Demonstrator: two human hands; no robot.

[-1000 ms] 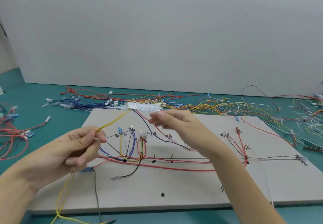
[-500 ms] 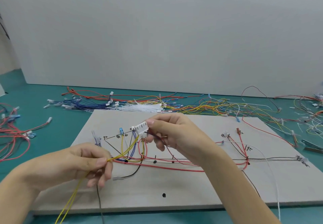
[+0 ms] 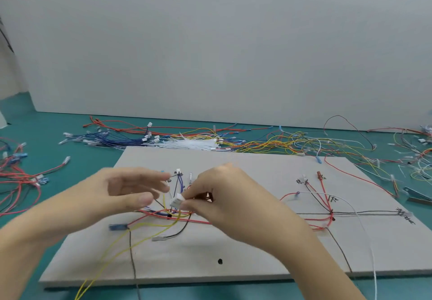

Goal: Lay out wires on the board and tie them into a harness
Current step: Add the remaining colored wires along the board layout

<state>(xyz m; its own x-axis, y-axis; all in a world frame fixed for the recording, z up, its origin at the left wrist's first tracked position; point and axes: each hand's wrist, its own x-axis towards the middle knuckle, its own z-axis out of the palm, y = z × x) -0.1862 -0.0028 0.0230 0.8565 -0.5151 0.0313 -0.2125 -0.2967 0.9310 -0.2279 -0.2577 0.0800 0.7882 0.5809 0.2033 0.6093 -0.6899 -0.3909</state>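
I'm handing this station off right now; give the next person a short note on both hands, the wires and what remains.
Right hand pinches the white connector above the board.
Left hand, blurred, is open beside it, holding nothing.
Yellow wires trail from the connector off the board's near edge.
Red and black wires are already routed.
Left: seat the connector, lay the yellow wires, tie the harness.

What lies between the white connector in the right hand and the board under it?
The right hand pinches the white connector above the board. Under it lie already routed red wires, yellow wires and a black wire; the blurred left hand hovers beside it.
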